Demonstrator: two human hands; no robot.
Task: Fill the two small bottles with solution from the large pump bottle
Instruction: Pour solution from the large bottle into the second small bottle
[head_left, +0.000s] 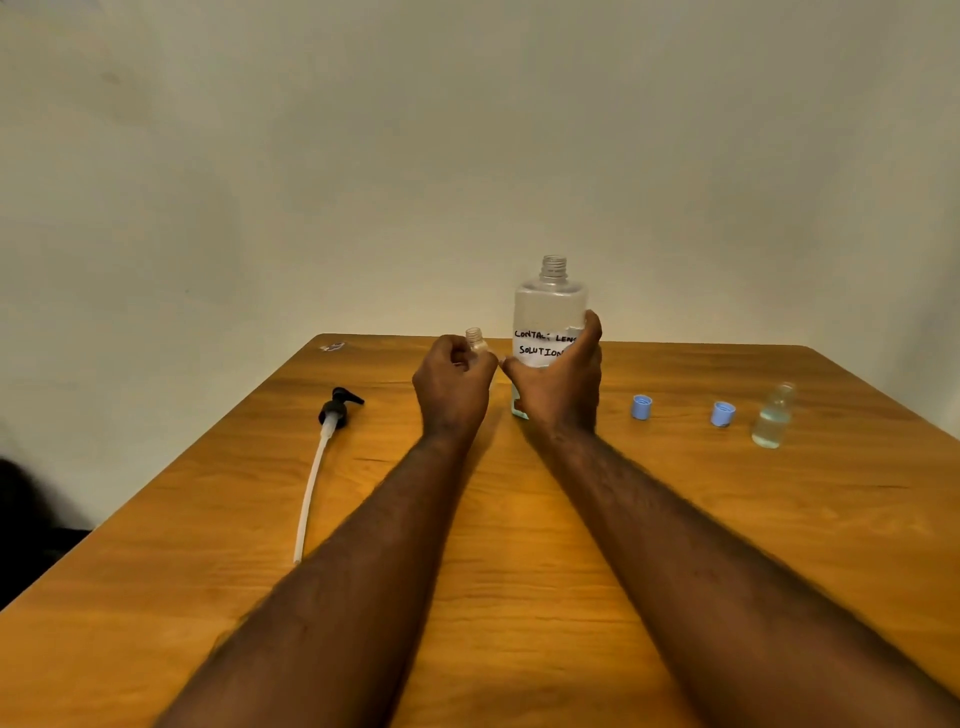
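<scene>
My left hand (453, 375) holds small bottle (475, 340), seemingly empty; my right hand (563, 382) grips uncapped large bottle (549, 304), upright on table (519, 545)

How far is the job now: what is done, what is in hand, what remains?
Done: the pump lies on the table, and the far-right small bottle holds clear liquid. In hand: the left hand holds the second small bottle, the right hand grips the large bottle. Left: apparently filling the second; two blue caps lie loose.
</scene>
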